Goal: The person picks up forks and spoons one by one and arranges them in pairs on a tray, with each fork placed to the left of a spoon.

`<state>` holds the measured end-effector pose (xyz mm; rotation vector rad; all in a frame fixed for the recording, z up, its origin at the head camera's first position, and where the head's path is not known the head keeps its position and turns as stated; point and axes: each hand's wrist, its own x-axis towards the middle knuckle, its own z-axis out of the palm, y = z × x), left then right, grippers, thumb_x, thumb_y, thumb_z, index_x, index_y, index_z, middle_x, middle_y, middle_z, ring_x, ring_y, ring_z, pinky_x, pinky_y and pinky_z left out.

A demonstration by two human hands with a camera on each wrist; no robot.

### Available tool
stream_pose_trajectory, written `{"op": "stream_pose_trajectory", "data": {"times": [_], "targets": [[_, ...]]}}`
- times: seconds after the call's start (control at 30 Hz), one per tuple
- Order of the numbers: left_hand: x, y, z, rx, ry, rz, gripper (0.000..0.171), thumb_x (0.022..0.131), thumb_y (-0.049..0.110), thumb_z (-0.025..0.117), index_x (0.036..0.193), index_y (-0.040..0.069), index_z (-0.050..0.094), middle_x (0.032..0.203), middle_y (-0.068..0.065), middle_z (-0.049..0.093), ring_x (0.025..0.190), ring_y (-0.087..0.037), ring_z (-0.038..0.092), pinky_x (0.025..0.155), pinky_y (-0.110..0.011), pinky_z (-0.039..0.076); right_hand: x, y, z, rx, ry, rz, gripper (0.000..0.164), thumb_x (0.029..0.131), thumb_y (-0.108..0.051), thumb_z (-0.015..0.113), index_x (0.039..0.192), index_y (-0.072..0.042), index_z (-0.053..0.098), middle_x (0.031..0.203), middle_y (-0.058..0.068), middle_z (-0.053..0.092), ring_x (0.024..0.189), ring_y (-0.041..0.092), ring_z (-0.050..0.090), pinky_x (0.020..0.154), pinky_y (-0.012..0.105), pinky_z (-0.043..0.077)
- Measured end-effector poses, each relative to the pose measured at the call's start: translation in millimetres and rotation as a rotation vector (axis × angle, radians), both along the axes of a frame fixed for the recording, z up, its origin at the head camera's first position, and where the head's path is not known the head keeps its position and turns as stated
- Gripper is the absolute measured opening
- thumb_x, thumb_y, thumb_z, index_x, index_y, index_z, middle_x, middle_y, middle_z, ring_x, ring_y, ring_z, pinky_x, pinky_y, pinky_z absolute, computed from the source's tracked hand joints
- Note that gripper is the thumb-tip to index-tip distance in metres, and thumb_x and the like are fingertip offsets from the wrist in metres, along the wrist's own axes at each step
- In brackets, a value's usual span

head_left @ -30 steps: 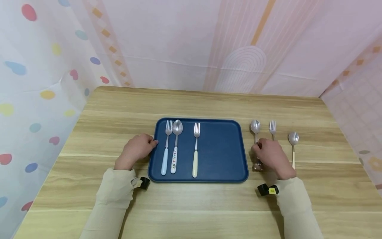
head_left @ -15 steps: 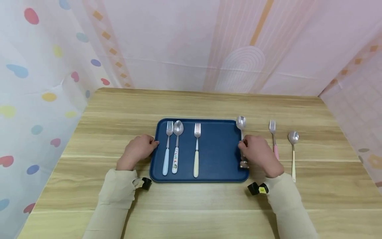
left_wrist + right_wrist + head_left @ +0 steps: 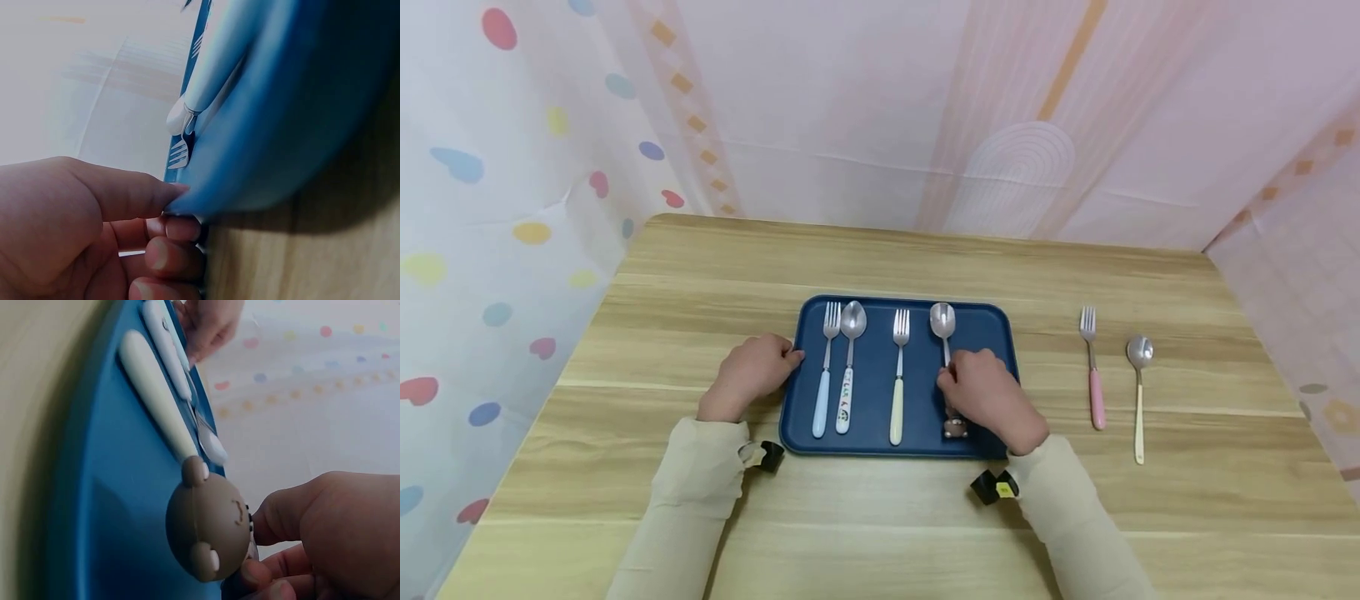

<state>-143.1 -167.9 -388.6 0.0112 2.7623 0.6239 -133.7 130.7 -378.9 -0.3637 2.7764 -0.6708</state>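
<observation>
My left hand (image 3: 752, 373) pinches the left rim of a dark blue tray (image 3: 925, 448), thumb on top and fingers beneath, as the left wrist view shows. My right hand (image 3: 988, 392) holds a spoon (image 3: 943, 320) by its handle over the tray's right half, bowl pointing away. A brown bear head (image 3: 206, 519) caps that handle. Left of it on the tray lie a fork with a cream handle (image 3: 897, 410), a spoon with a patterned white handle (image 3: 845, 402) and a fork with a light blue handle (image 3: 822, 404), all roughly parallel.
On the wooden table (image 3: 880, 533), right of the tray, lie a fork with a pink handle (image 3: 1097, 398) and a spoon with a cream handle (image 3: 1139, 417). A patterned curtain (image 3: 850, 100) hangs behind the table and along both sides.
The right hand has carried the bear spoon leftward from the table, across the tray's right rim, to beside the cream fork. The left hand has kept its hold on the tray's rim.
</observation>
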Motion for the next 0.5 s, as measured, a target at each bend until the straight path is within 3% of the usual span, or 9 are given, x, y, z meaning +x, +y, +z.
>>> {"op": "stream_pose_trajectory", "data": {"times": [0.27,0.5], "targets": [[0.8,4,0.0,0.008,-0.011,0.003,0.037,0.095,0.026,0.046,0.062,0.011,0.048,0.056,-0.002,0.043,0.051,-0.018,0.046,0.047,-0.028,0.033,-0.4,-15,-8.9,-0.014,0.007,0.016,0.030,0.091,-0.019,0.047,0.063,-0.010,0.051,0.049,0.002,0.047,0.041,0.015,0.047,0.039,0.027,0.034],[1.3,4,1.6,-0.003,-0.005,0.003,0.037,0.095,0.026,0.047,0.061,0.011,0.048,0.057,-0.003,0.044,0.052,-0.019,0.046,0.047,-0.028,0.033,-1.3,-20,-13.6,-0.044,-0.025,0.025,0.029,0.091,-0.020,0.047,0.064,-0.011,0.053,0.051,0.002,0.049,0.042,0.014,0.048,0.039,0.026,0.036]]}}
